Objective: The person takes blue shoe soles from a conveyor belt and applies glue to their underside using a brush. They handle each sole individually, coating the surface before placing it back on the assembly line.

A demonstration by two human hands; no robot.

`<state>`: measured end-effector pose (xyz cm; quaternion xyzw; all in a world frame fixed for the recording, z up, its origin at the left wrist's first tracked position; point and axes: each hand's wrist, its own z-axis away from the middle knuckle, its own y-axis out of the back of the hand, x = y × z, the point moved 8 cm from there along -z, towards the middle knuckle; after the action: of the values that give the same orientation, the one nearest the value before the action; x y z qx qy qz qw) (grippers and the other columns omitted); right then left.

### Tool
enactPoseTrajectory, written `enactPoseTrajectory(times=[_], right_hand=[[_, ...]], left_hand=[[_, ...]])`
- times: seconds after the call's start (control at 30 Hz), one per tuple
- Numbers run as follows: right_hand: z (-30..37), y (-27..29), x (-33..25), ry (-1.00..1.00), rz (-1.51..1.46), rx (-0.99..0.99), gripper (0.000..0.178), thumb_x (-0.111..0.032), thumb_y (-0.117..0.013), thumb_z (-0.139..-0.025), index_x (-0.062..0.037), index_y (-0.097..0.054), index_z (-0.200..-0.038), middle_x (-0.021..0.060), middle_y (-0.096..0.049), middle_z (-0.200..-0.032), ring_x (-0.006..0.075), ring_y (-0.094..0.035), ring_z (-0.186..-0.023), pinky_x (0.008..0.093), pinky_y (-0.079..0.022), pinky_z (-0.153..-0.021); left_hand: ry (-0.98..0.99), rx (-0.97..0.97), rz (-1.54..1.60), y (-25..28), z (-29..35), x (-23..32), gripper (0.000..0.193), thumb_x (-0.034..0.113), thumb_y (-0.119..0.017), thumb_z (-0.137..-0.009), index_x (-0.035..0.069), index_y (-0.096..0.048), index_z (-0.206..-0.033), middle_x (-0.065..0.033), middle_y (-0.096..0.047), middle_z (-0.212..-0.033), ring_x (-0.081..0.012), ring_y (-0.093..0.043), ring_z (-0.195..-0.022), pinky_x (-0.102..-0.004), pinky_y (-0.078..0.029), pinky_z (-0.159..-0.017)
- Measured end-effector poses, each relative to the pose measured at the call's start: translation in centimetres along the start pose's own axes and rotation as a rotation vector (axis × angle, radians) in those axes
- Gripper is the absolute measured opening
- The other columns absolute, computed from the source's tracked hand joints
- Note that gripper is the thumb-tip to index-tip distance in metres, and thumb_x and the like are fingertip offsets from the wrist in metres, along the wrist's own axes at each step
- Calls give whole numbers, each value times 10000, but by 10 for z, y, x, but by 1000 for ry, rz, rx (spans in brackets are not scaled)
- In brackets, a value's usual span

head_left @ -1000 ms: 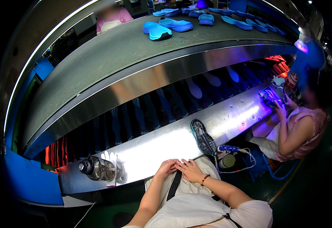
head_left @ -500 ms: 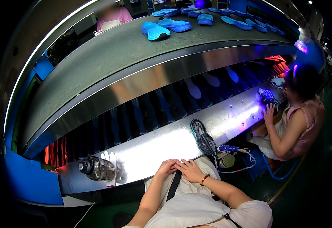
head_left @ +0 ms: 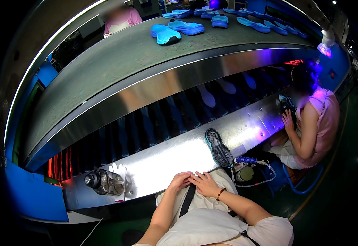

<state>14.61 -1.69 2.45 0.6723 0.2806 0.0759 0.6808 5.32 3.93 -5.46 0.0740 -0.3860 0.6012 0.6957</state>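
My left hand (head_left: 180, 180) and my right hand (head_left: 205, 184) rest together over my lap at the bench's near edge. Their fingertips meet. The right hand's fingers are spread, the left's stretched toward them, and no object shows in either. Closest to them, on the metal bench (head_left: 166, 153), lies a dark shoe sole (head_left: 220, 149) with a teal edge, just beyond the right hand. Farther left stand a clear water bottle (head_left: 111, 183) with a black cap and, partly hidden behind it, a white glove (head_left: 122, 171).
Blue shoe soles (head_left: 165, 34) lie on a dark green conveyor belt (head_left: 117, 61) beyond a slatted channel (head_left: 146, 127). At right a co-worker (head_left: 316, 123) sits handling a dark shoe (head_left: 286, 104). Cables (head_left: 265, 163) and a green-lidded container (head_left: 245, 174) sit below the bench edge.
The co-worker at right has leaned forward toward the bench, over the shoe. On the belt, the blue soles have shifted slightly left. My hands have stayed put.
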Motion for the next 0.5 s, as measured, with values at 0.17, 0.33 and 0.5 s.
enactPoseTrajectory(times=[0.17,0.33,0.5], right_hand=[[8,4,12,5,-9,3,623,-225,-571,-726,-146,-333,-1297,56,-315,-1343,253,-307,-1217,438,-253,-971],[13,9,20,8,-3,15,619,-223,-571,-725,-146,-340,-1294,55,-310,-1348,254,-314,-1211,438,-254,-970],[13,7,23,6,7,11,623,-238,-570,-733,-156,-330,-1301,55,-296,-1362,254,-306,-1216,446,-249,-969]], left_hand=[[1,8,17,-13,-7,-2,174,186,-534,-841,76,-590,-964,-25,-608,-892,-132,-557,-820,-279,-441,-764],[6,15,6,-22,-9,1,190,163,-502,-846,66,-568,-995,-38,-595,-925,-139,-561,-850,-301,-449,-793],[5,19,8,-25,-8,2,198,148,-487,-844,64,-564,-1005,-39,-594,-921,-139,-562,-841,-301,-453,-782]])
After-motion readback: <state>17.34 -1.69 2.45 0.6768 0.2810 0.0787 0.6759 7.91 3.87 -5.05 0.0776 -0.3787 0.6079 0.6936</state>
